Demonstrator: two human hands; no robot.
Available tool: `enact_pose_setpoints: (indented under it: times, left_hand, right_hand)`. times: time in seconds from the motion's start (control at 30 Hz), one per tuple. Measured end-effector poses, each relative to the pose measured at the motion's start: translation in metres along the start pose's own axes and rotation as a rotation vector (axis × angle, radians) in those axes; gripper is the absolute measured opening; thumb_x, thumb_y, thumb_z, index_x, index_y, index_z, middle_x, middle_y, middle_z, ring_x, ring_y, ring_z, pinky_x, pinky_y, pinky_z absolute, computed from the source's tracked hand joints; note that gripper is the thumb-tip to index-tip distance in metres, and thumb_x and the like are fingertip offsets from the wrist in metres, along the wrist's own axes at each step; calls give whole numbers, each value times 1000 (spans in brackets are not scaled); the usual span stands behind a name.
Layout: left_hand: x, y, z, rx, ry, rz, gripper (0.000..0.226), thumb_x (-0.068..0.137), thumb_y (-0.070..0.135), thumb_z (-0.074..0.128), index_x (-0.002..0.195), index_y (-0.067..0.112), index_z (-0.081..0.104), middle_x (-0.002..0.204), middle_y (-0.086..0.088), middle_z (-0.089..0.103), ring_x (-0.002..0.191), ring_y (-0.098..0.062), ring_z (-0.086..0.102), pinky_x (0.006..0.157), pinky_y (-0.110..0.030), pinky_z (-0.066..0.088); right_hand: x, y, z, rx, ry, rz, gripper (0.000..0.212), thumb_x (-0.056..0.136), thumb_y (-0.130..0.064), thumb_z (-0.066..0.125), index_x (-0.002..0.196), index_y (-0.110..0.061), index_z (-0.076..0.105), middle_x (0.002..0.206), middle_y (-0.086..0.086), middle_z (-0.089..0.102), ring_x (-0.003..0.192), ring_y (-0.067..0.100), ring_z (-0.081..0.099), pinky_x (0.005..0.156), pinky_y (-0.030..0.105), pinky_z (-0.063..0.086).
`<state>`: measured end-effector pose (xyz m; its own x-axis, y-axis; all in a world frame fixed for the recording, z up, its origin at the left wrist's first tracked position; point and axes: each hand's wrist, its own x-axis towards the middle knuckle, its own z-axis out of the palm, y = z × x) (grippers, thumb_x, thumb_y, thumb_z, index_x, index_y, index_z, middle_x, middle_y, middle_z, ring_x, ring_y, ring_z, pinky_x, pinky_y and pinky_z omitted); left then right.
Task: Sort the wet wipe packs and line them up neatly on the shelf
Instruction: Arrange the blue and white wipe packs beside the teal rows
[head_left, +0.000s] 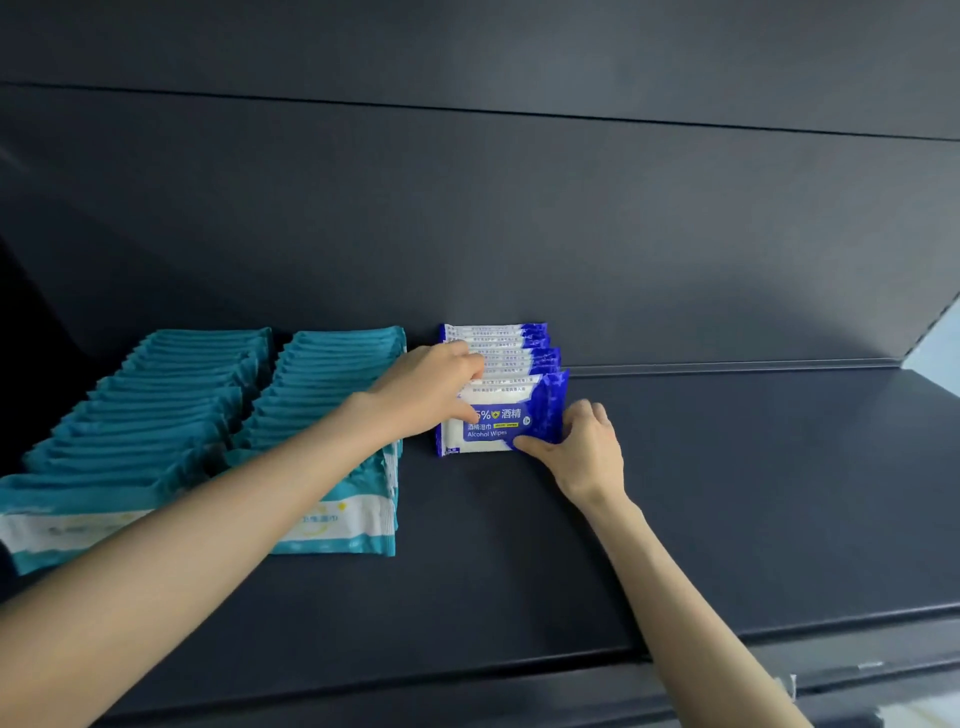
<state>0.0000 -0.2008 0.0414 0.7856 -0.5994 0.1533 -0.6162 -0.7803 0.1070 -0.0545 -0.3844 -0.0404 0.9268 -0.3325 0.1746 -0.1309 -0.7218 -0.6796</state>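
Packs of blue alcohol wipes (501, 384) stand in one short row on the dark shelf (727, 493), running from the back panel (519, 218) toward the front. About seven top edges can be counted, though those at the back overlap and the number is not certain. The front pack (493, 423) leans slightly backward against the rest, its printed face with "Alcohol Wipes" toward the camera.

The left hand (431, 389) reaches across from the left and rests on the row's left side. Its fingers (470, 366) are curled together over the tops of the middle packs, and the thumb presses the front pack's face. The right hand (584, 447) sits at the front pack's lower right corner. Its thumb lies along the bottom edge, and the other fingers, held close together, wrap the pack's right end, so the front pack is pinched from that side.

Just left of the blue row, apart from it, are two long rows of teal packs. The nearer row (332, 395) and the farther row (171, 400) each hold well over a dozen overlapping packs; exact counts cannot be read. The left forearm crosses over the front of the teal rows. The shelf to the right of the blue packs is bare dark surface.
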Motion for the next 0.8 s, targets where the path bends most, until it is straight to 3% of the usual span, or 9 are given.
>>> enact_pose_setpoints:
  times: [0.07, 0.17, 0.3, 0.43, 0.57, 0.67, 0.8]
  left_hand:
    - [0, 1, -3, 129, 12, 48, 43, 83, 45, 66, 110, 13, 54, 108, 0, 54, 98, -23, 56, 72, -30, 36]
    - [4, 1, 0, 311, 45, 120, 48, 84, 57, 56, 107, 15, 53, 108, 0, 57, 104, -21, 54, 81, -30, 35]
    - [6, -1, 3, 271, 63, 102, 50, 82, 57, 60, 110, 16, 54, 113, 1, 55, 108, -18, 50, 85, -29, 33]
    - [3, -2, 3, 277, 77, 62, 58, 81, 54, 63, 120, 14, 50, 124, -1, 46, 115, -19, 42, 90, -31, 33]
    - [4, 0, 6, 308, -19, 28, 67, 89, 52, 53, 138, 9, 36, 146, -5, 37, 133, -21, 35, 104, -36, 34]
    - [5, 3, 6, 350, -92, 21, 69, 95, 46, 45, 146, 4, 24, 155, -10, 24, 142, -22, 23, 110, -38, 30]
    - [9, 5, 8, 324, -147, -6, 66, 98, 39, 44, 145, 0, 20, 154, -13, 20, 143, -21, 18, 108, -42, 36]
  right_hand:
    - [1, -1, 0, 59, 24, -29, 56, 69, -35, 83, 104, -13, 45, 108, -2, 46, 100, 21, 51, 74, 33, 43]
    - [3, -5, -5, 141, 10, -71, 71, 70, -25, 83, 127, -14, 41, 125, -2, 49, 111, 18, 51, 84, 31, 43]
    - [6, -4, -8, 120, -2, -71, 64, 72, -26, 81, 122, -15, 43, 121, -2, 52, 105, 18, 54, 77, 29, 40]
    - [8, -2, -8, 51, 23, -108, 75, 72, -31, 81, 132, -17, 37, 128, -3, 46, 117, 20, 48, 82, 34, 43]
    - [12, -4, -12, -91, -1, -273, 98, 79, -30, 76, 151, -23, 11, 151, -1, 25, 130, 22, 31, 101, 36, 37]
    - [18, -4, -11, -250, -46, -367, 89, 85, -36, 69, 152, -24, 11, 159, 0, 8, 137, 26, 22, 110, 36, 27]
    - [25, -2, -13, -316, -109, -370, 85, 87, -44, 62, 152, -27, 10, 160, 1, -2, 142, 27, 12, 111, 39, 23]
